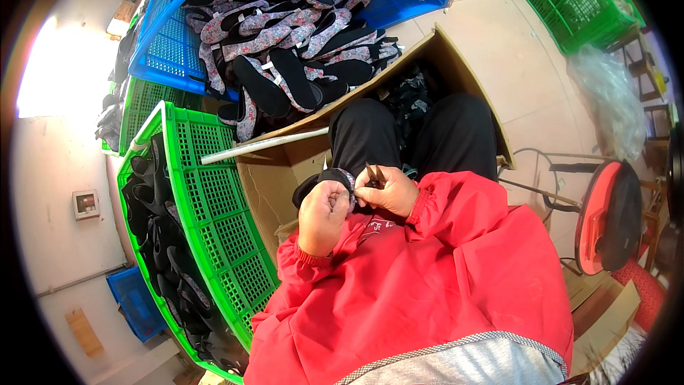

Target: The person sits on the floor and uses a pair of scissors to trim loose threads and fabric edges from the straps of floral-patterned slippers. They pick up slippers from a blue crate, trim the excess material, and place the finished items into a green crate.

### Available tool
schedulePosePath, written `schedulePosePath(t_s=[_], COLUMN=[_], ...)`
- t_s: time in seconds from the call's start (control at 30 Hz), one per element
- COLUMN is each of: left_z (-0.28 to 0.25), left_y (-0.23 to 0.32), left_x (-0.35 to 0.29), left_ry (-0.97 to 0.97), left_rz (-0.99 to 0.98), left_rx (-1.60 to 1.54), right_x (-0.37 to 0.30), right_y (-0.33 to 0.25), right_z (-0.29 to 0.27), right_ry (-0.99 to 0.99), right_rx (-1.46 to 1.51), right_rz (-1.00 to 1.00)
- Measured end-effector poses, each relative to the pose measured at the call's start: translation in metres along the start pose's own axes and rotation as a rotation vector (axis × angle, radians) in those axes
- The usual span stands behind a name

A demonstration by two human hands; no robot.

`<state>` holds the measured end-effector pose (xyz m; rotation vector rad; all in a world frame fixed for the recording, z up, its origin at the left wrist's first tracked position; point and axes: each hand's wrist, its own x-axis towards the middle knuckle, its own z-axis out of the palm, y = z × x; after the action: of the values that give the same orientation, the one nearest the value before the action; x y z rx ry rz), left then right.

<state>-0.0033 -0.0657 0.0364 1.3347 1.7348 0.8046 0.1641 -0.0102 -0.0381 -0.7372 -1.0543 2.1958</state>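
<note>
Close to my lap, my left hand (323, 218) is closed around a black slipper (306, 190) with a floral-patterned edge. A small white tag sticks up from it. My right hand (393, 192) grips dark thread snips (374, 174), whose short blades point up and away from me. The fingertips of that hand meet the slipper's edge beside my left fingers, so both hands are nearly touching. My fingers hide much of the slipper.
Ahead, a blue crate (167, 43) has floral slippers heaped by it. An open cardboard box (456, 57) surrounds my knees, a white pole (263, 146) across it. Left stands a green crate (214, 178) of dark slippers. At right are a red-and-black round seat (598, 217) and another green crate (570, 0).
</note>
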Motion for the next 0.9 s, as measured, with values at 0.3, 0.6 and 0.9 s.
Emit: schedulePosePath(t_s=[0.3, 0.6, 0.9], left_z=[-0.018, 0.01, 0.014], left_y=[-0.02, -0.051, -0.046], left_x=[0.021, 0.025, 0.02], left_ry=[-0.112, 0.048, 0.106], left_rz=[0.472, 0.471, 0.448], left_rx=[0.435, 0.431, 0.488], right_x=[-0.001, -0.004, -0.005], right_y=[-0.005, -0.013, -0.015], right_z=[-0.006, -0.01, -0.007], right_ry=[-0.045, 0.047, 0.093], right_rx=[0.033, 0.026, 0.164], right_rz=[0.008, 0.085, 0.137])
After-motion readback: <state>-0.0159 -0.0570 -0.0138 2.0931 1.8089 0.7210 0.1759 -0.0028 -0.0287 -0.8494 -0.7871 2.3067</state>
